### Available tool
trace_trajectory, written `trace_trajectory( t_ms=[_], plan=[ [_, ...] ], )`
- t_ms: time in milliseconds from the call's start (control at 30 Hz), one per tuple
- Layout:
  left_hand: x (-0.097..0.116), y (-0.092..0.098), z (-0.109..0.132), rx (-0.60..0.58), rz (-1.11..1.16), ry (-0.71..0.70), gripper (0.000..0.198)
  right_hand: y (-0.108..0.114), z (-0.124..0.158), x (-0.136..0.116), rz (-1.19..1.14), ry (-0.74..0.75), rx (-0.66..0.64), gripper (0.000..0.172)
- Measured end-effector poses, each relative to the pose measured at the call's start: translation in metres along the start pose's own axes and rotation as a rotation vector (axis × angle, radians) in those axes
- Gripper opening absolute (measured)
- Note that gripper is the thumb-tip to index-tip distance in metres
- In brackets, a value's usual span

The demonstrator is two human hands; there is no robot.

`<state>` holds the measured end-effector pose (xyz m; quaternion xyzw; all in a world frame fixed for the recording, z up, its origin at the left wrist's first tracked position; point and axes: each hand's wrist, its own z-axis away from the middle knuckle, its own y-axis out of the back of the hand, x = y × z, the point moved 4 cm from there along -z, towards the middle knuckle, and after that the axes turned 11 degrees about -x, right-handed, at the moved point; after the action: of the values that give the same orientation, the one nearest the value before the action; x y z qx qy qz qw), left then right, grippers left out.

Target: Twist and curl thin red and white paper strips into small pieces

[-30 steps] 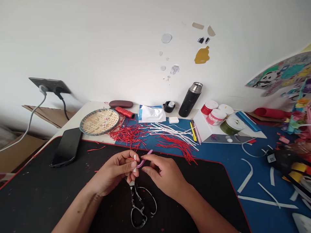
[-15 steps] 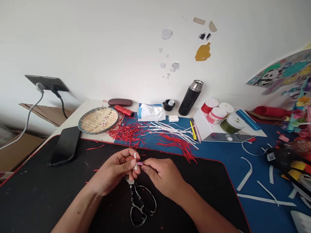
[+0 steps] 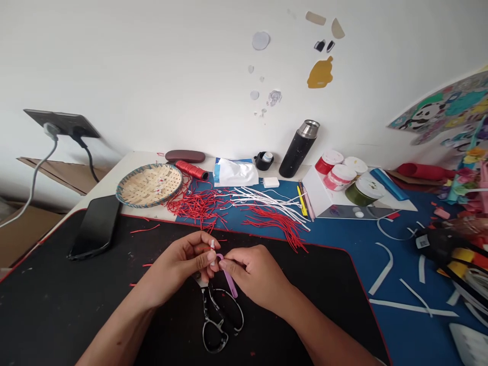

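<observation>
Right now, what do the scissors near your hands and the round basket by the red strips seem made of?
The scissors look like shiny metal, with dark patterned handle loops, perhaps coated. The shallow basket looks like woven bamboo strips: matte, visible weave, blue-green bound rim.

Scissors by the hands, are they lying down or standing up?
Lying down: the scissors rest flat on the black desk mat, with the handle loops on it and the tip out of sight under the left hand.
</observation>
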<state>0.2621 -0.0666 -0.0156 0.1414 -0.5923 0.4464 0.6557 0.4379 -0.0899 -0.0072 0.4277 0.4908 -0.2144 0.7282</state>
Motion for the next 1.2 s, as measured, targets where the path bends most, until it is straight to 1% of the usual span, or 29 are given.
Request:
trace_trajectory(
  t_ms=[133, 233, 333, 433, 500, 633, 800, 1000, 1200],
  plan=[
    [0.002, -0.001, -0.001, 0.017, -0.082, 0.032, 0.039, -0.001, -0.001, 0.003, 0.032, -0.015, 0.005, 0.027],
    [0.001, 0.0, -0.001, 0.019, -0.094, 0.046, 0.038, 0.0, 0.0, 0.003, 0.038, -0.023, -0.001, 0.027],
    [-0.003, 0.002, -0.002, 0.007, -0.064, 0.052, 0.035, 0.001, 0.0, 0.002, 0.017, -0.026, -0.022, 0.025],
    [-0.008, 0.004, -0.003, -0.009, -0.009, 0.067, 0.032, 0.002, -0.001, 0.003, -0.006, -0.065, -0.039, 0.023],
    [-0.009, 0.004, -0.004, -0.001, 0.03, 0.064, 0.031, 0.001, -0.001, 0.003, -0.03, -0.086, -0.049, 0.024],
    [-0.007, 0.003, -0.006, 0.035, 0.117, 0.004, 0.032, 0.0, 0.0, -0.001, -0.119, -0.092, -0.059, 0.025],
    [-0.004, 0.002, -0.007, 0.061, 0.203, -0.033, 0.034, 0.002, 0.001, -0.002, -0.165, -0.099, -0.044, 0.024],
    [-0.005, 0.005, -0.007, 0.132, 0.311, -0.057, 0.033, 0.001, 0.002, 0.003, -0.228, -0.132, -0.063, 0.029],
    [-0.002, 0.008, -0.008, 0.198, 0.408, -0.142, 0.034, 0.003, 0.002, 0.009, -0.237, -0.094, -0.016, 0.026]
  ],
)
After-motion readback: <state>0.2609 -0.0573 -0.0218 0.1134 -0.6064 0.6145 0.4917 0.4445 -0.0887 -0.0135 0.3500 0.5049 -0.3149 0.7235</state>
